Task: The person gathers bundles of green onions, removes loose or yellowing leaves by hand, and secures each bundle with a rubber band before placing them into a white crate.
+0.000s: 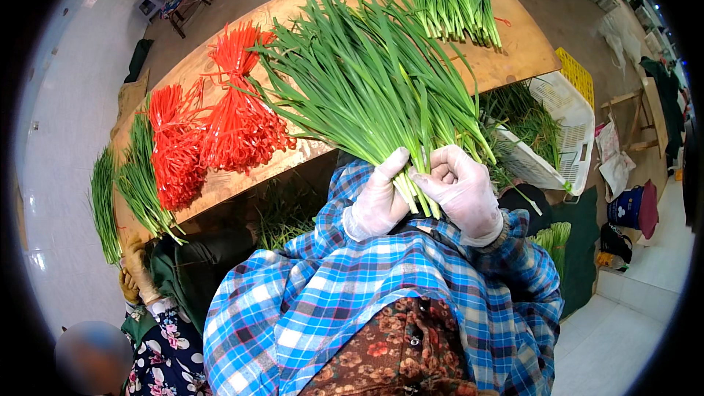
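Note:
A large loose bunch of garlic chives [359, 81] fans out from my lap over the near edge of the wooden table [271, 15], leaf tips pointing away from me. My left hand [378, 204], in a thin whitish glove, is closed around the pale stem ends. My right hand [469, 192], gloved the same way, has thumb and fingers curled together in a pinch at the same stems. What lies between those fingertips is partly hidden. Several stem ends stick out below and between the hands.
Two bundles of red ties [238, 128] lie left of the chives. Another chive pile [458, 0] rests far right. A white plastic crate [579, 132] with loose greens stands at right. A co-worker's gloved hands [138, 268] are near chives [106, 205] at the table's left end.

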`<state>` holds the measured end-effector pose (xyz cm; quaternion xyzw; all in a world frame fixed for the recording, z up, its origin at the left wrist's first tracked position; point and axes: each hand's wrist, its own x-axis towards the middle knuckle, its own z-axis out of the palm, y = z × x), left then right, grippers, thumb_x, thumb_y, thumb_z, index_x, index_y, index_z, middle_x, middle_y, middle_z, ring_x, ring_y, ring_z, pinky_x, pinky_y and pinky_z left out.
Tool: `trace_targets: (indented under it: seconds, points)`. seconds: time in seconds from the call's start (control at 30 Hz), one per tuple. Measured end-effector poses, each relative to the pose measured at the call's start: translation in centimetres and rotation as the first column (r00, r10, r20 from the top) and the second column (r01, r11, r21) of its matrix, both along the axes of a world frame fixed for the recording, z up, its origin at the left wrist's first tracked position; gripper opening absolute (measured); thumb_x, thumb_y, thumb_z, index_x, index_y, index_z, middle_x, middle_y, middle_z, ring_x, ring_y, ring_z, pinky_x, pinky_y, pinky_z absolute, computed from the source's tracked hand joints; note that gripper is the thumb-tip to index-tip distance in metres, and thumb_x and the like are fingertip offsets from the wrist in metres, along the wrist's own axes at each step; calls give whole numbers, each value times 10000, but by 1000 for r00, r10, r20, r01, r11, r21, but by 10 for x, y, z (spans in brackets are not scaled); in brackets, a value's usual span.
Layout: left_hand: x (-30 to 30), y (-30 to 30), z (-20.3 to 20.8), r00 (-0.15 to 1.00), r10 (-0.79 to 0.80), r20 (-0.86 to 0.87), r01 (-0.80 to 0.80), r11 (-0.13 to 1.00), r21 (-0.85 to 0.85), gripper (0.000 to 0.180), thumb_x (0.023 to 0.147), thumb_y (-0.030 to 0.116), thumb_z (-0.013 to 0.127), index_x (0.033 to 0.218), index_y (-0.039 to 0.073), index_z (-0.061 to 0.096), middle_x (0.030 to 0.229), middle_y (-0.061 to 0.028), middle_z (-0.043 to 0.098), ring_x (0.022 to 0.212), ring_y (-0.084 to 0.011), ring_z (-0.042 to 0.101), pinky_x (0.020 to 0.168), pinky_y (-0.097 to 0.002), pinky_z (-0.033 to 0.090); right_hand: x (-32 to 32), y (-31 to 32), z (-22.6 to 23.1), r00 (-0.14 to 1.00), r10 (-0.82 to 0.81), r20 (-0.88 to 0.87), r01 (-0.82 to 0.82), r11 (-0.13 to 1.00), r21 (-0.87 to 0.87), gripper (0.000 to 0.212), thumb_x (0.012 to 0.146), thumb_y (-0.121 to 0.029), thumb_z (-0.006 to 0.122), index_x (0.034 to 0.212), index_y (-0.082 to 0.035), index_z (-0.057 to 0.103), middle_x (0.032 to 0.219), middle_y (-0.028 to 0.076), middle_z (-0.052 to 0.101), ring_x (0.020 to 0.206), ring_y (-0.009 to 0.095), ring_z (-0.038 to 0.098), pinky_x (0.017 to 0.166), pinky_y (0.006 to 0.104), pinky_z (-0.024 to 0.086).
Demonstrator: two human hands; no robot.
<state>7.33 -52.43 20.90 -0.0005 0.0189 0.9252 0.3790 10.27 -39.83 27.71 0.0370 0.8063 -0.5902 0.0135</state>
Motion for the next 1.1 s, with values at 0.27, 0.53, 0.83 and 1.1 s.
trace_targets:
  seconds: [0.27,0.53,0.83,1.1]
  points:
    - [-1,7,1,991,135,12,-124,935,-333,146,892,204,508,865,60,513,652,1,479,663,-140,496,663,-290,456,6,12,-6,996,-38,85,56,975,-215,167,761,-61,679,704,-35,524,602,-27,499,542,18,427,459,176,338]
    - [-6,0,-6,963,270,-2,-259,923,-285,181,857,188,576,961,42,556,663,-19,527,615,-144,522,654,-326,495,36,53,7,961,-255,-102,248,965,-82,130,774,-31,633,729,-44,512,584,-12,508,510,32,465,434,172,353]
    - [-9,2,-12,957,289,24,-269,914,-303,165,843,161,587,946,35,561,789,-46,583,684,-165,558,651,-357,498,57,106,-21,967,-132,-219,244,733,635,189,725,-191,704,750,-31,604,612,84,608,538,161,602,498,264,460]
    - [-11,-9,-7,973,176,148,-153,976,-156,313,849,166,545,1117,11,500,1069,-102,577,934,-231,589,781,-388,485,-15,47,-33,950,104,-295,132,723,679,171,724,-269,669,774,-107,647,667,97,618,605,277,608,549,338,484]
